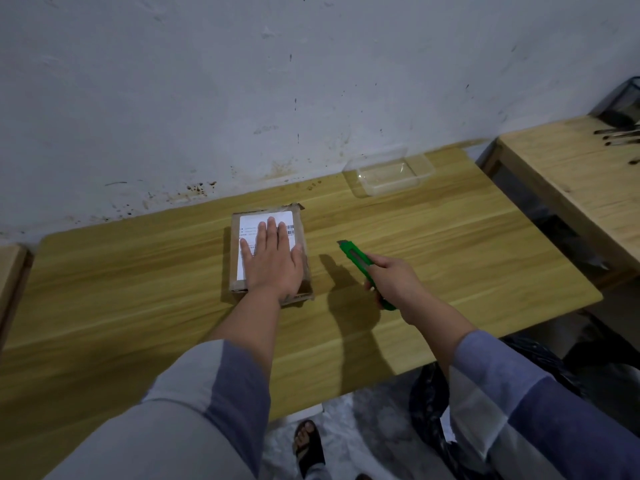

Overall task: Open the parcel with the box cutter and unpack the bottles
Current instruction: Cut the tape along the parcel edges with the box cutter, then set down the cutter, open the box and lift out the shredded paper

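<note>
Lying under flat left hand (272,259): parcel (303,233).

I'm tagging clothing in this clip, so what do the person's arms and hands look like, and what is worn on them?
Both hands, the left hand and the right hand, are bare: no gloves, and no rings or watch visible. The forearms are bare too. The loose sleeves are pushed up toward the elbows: the left sleeve is pale grey with a blue-violet band, and the right sleeve has broad blue and pale grey blocks.

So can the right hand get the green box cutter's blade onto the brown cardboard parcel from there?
Probably yes: the right hand holds the green box cutter beside the brown cardboard parcel, bare table between.
</note>
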A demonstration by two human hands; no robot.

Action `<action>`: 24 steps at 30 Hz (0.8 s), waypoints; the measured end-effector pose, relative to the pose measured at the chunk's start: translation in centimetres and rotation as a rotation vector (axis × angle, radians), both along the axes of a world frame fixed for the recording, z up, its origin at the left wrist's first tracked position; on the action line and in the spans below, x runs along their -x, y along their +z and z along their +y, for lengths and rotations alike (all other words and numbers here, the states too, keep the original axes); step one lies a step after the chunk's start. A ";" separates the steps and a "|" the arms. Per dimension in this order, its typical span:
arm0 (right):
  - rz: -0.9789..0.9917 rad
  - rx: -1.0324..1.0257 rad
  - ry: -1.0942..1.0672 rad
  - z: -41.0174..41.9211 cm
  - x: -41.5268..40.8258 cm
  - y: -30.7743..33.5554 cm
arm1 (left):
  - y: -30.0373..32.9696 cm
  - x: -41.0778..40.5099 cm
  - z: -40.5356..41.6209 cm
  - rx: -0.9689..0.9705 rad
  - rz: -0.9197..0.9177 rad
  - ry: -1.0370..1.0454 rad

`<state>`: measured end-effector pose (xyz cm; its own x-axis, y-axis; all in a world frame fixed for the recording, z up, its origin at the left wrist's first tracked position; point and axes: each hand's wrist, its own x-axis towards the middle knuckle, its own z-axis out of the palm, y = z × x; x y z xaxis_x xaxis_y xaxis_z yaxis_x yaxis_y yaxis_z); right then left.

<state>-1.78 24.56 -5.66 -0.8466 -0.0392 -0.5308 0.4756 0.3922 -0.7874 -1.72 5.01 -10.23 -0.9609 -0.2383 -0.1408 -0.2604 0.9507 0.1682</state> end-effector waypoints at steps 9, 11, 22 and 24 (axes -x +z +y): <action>-0.022 0.037 -0.037 -2.3 3.5 0.1 | 0.0 0.0 -0.1 -0.022 0.004 -0.001; 0.035 -0.101 -0.014 -2.8 4.5 -0.3 | 0.1 0.0 -0.1 -0.029 0.005 -0.006; 0.221 -0.429 -0.002 -6.4 9.6 -2.9 | 0.1 0.1 -0.5 0.015 0.016 -0.019; 0.215 -0.418 0.027 -6.6 10.6 -3.8 | -0.1 0.1 -0.4 0.021 0.027 -0.010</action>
<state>-12.41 17.94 -9.47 -0.9406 0.1168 -0.3189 0.3044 0.7066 -0.6388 -1.80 4.62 -10.29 -0.9666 -0.2312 -0.1102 -0.2465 0.9568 0.1545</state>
